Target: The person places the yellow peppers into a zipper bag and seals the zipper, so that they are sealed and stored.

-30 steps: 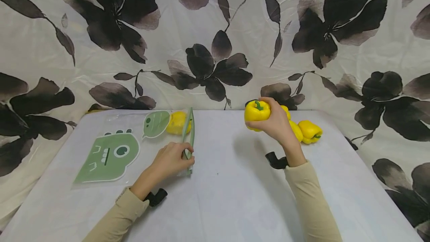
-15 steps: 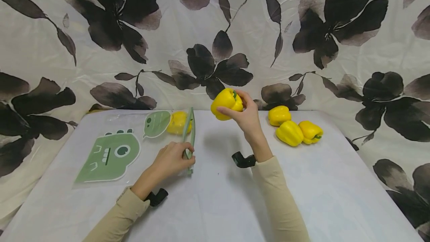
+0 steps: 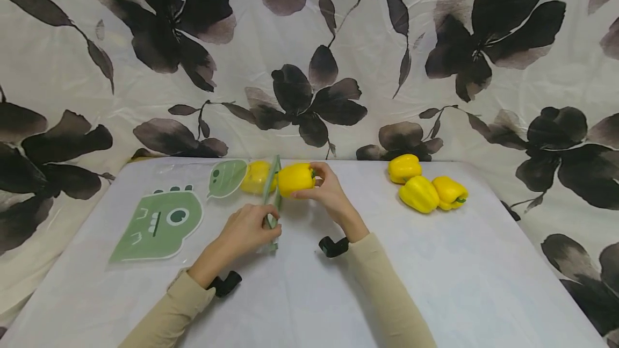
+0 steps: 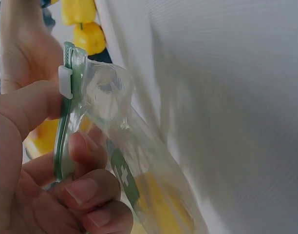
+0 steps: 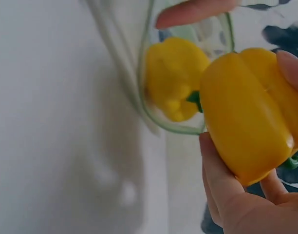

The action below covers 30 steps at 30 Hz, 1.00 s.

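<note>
A clear zip bag [image 3: 169, 224] with a green cartoon print lies on the table, its green-edged mouth facing right. My left hand [image 3: 249, 227] pinches the mouth's near edge, by the white slider [image 4: 65, 82] in the left wrist view, and the mouth gapes. One yellow bell pepper [image 5: 173, 78] sits inside the bag, just past the opening. My right hand [image 3: 331, 192] grips a second yellow bell pepper [image 3: 296, 180] by its stem end, right at the mouth. In the right wrist view this held pepper [image 5: 251, 112] partly overlaps the bag's rim.
Three more yellow bell peppers [image 3: 419, 194] sit in a cluster at the back right of the white-covered table [image 3: 459, 273]. A floral cloth [image 3: 309, 26] hangs behind the table's back edge.
The right hand has carried its pepper left and down from the cluster to the bag's mouth. My left hand has kept its hold on the bag in place.
</note>
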### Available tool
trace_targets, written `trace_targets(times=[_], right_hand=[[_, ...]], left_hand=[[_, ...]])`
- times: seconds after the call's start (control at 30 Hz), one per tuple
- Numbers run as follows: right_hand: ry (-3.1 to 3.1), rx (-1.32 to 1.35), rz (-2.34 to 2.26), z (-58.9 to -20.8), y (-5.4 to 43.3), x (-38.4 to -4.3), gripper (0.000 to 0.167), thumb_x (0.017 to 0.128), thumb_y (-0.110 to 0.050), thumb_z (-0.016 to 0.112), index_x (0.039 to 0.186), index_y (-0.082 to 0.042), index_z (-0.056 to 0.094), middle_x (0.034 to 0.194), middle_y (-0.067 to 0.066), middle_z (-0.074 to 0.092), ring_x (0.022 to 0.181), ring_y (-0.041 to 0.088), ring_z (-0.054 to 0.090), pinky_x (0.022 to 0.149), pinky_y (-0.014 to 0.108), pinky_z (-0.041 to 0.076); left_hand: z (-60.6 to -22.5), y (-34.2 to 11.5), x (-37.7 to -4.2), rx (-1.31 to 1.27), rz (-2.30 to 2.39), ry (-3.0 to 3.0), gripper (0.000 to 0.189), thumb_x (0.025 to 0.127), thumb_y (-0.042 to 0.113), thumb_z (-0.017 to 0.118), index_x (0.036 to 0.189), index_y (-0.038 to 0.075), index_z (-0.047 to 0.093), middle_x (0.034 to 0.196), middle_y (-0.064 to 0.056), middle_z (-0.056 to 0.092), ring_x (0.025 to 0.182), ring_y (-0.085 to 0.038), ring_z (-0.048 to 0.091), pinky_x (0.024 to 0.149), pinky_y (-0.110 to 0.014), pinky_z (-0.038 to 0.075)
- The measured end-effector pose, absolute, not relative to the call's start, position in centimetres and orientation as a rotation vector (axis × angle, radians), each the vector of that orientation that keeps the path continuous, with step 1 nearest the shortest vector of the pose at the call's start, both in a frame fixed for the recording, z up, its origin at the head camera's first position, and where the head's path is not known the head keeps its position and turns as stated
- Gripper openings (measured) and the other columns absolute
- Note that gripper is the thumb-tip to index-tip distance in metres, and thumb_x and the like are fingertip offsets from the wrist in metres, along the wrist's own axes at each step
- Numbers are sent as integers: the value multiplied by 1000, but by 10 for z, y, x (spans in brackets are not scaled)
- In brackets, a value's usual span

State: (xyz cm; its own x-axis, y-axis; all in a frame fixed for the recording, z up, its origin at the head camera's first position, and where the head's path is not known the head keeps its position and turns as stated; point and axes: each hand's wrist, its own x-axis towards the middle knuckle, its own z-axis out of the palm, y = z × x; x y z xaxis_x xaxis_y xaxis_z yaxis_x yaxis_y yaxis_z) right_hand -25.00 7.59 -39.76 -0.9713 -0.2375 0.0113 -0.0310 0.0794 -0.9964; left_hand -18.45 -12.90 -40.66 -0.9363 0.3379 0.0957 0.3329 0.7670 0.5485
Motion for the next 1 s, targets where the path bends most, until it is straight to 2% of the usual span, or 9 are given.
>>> trace_targets(times=[0.27, 0.43, 0.63, 0.77, 0.9, 1.0], right_hand=[[2201, -266, -1831, -418, 60, -249, 73, 73, -14, 84, 134, -9, 45, 130, 13, 47, 104, 27, 52, 88, 37, 43], [2209, -295, -1802, -428, 53, -248, 69, 76, -16, 82, 134, -6, 44, 128, 13, 52, 100, 23, 56, 85, 32, 46], [2166, -337, -1791, -431, 49, -244, 65, 81, -15, 78, 136, -6, 44, 128, 16, 56, 96, 21, 60, 68, 28, 49], [2200, -333, -1774, -430, 50, -244, 64, 80, -17, 78, 135, -8, 47, 127, 16, 56, 87, 19, 57, 61, 28, 45], [2138, -344, -1801, -431, 49, -243, 64, 81, -13, 77, 136, -6, 46, 128, 19, 55, 71, 19, 56, 60, 28, 48], [2076, -344, -1815, -432, 48, -242, 64, 82, -10, 75, 137, -4, 43, 127, 20, 54, 66, 20, 57, 61, 29, 52]], left_hand=[[-407, -128, -186, 584, 924, 2949, 14, 80, 16, 71, 91, 9, 72, 60, 7, 52, 52, -9, 47, 50, -27, 40], [-410, -128, -183, 636, 904, 2986, 5, 81, 17, 71, 84, 12, 71, 57, 8, 49, 51, -8, 45, 48, -25, 38], [-412, -127, -182, 664, 871, 3036, 5, 81, 18, 72, 79, 14, 71, 55, 10, 48, 51, -7, 44, 47, -25, 37], [-411, -126, -184, 667, 861, 3034, 5, 80, 18, 73, 79, 14, 72, 55, 10, 48, 51, -7, 44, 47, -25, 37], [-410, -126, -184, 671, 845, 3032, 4, 79, 17, 74, 79, 14, 72, 55, 10, 49, 50, -7, 44, 47, -25, 37], [-409, -126, -183, 670, 836, 3031, 4, 79, 16, 74, 78, 15, 71, 56, 9, 50, 51, -8, 45, 47, -26, 37]])
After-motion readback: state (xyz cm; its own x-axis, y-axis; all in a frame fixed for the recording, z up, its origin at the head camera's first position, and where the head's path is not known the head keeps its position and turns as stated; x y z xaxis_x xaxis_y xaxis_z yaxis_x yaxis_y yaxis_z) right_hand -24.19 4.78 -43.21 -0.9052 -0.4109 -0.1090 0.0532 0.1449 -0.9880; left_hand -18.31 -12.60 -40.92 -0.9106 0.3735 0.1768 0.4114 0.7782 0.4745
